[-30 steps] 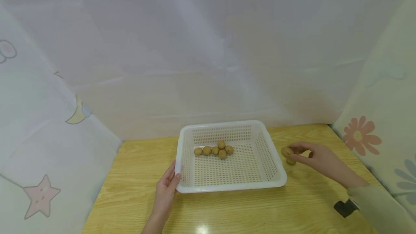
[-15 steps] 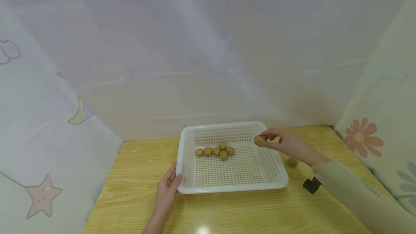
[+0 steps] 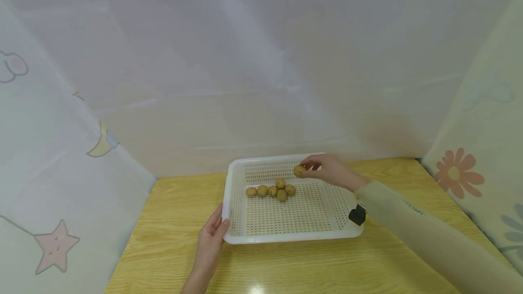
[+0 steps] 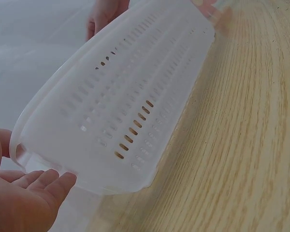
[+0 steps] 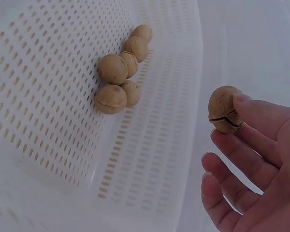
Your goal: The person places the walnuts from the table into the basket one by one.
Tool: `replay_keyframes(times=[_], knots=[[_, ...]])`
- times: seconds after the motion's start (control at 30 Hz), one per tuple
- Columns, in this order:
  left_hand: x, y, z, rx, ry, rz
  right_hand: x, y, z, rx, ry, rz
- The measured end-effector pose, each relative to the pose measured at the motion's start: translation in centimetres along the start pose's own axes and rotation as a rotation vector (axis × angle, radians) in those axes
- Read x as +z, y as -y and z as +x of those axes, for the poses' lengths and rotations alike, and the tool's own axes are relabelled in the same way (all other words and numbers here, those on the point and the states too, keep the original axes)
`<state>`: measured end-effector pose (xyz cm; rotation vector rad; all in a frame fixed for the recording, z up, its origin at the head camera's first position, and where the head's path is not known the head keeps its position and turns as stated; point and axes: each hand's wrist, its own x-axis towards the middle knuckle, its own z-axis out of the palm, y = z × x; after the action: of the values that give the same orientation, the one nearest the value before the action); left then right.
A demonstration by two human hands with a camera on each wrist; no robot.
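A white perforated plastic basket (image 3: 294,238) stands on the table, tilted toward me in the head view. My left hand (image 3: 210,244) grips its left rim, thumb above and fingers beneath, as the left wrist view also shows. Several walnuts (image 3: 263,190) lie clustered inside, toward the back left. Over the basket's back right part, my right hand (image 3: 333,171) pinches one walnut (image 5: 224,108) between thumb and fingertips. A dark crack runs across that walnut's shell, and it hangs apart from the clustered walnuts (image 5: 112,69).
The basket rests on a light wood-grain table (image 3: 171,221). A pale cloth backdrop (image 3: 196,117) rises behind the table, with printed cloth on both sides. A small black device (image 3: 357,215) is strapped at my right wrist, close over the basket's right rim.
My right hand has carried the walnut leftward from the table's right side to over the basket. A walnut left on the table there is now hidden behind my sleeve. My left hand stays put.
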<state>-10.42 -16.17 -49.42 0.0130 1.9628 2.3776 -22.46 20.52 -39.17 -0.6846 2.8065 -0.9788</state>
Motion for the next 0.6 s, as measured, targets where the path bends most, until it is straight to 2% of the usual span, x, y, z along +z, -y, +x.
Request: replay_keyframes(times=[0.23,0.47,0.6], knots=[[-0.1,0.1,0.0,-0.003,0.007,0.002,2.3,-1.2,2.6,0.051,0.032,0.052],[0.0,0.0,0.0,-0.013,0.0,-0.001,4.8,-2.9,4.0,0.029,0.012,0.049],[0.0,0.0,0.0,-0.02,-0.006,-0.007,6.0,-3.4,4.6,0.104,0.02,0.05]])
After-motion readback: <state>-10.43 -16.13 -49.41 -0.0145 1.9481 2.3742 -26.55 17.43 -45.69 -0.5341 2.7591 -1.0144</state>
